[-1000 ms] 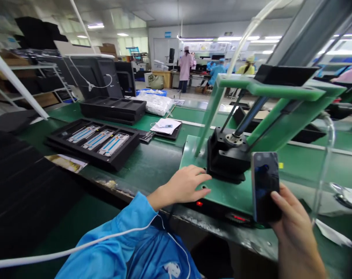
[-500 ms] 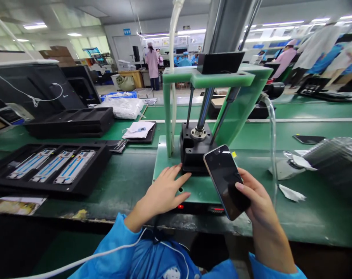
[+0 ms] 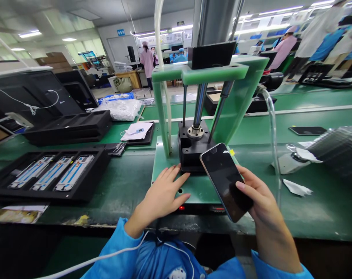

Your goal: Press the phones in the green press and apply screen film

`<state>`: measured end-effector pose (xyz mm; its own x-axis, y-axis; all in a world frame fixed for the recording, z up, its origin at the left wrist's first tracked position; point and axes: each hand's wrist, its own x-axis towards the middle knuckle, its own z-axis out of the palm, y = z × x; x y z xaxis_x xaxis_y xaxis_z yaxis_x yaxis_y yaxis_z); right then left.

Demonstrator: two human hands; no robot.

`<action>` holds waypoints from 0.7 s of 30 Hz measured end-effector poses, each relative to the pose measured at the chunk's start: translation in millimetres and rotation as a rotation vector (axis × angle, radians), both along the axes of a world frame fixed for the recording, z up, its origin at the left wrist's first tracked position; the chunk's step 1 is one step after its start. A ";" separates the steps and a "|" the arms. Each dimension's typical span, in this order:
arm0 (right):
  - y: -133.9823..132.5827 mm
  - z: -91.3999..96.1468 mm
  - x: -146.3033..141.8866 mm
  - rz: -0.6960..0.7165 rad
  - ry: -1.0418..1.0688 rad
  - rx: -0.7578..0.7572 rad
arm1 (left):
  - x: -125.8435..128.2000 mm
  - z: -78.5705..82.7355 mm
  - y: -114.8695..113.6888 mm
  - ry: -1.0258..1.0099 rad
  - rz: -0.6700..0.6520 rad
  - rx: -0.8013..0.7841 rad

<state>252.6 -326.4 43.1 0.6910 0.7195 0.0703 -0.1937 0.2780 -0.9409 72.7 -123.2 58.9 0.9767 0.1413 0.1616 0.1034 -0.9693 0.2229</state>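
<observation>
A green press fixture (image 3: 193, 186) stands on the green bench in front of me, with a black block (image 3: 190, 149) under its steel rods. My left hand (image 3: 161, 192) lies flat on the fixture's base plate, fingers stretched out toward the black block. My right hand (image 3: 259, 199) grips a dark phone (image 3: 225, 180), screen up and tilted, just right of the block. Both sleeves are blue.
A black tray (image 3: 85, 182) with three blue-and-white parts lies at the left, stacked black trays (image 3: 68, 126) behind it. Papers (image 3: 137, 131), a clear hose (image 3: 273, 128), a stack of clear sheets (image 3: 339, 149) and another phone (image 3: 306, 130) sit around. Other people work at the back.
The view swung right, centring the fixture. My right hand tilted the phone from upright to slanted, screen up. My left hand stayed on the base plate.
</observation>
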 end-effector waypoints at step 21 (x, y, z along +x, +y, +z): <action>-1.0 3.7 -3.6 0.316 -0.114 -0.181 | 27.8 20.4 -20.6 -0.405 0.263 -0.842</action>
<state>249.0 -327.5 46.9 0.4279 0.9037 -0.0139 -0.1347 0.0485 -0.9897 100.6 -143.8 79.3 0.7900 0.5703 0.2250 0.0563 -0.4329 0.8997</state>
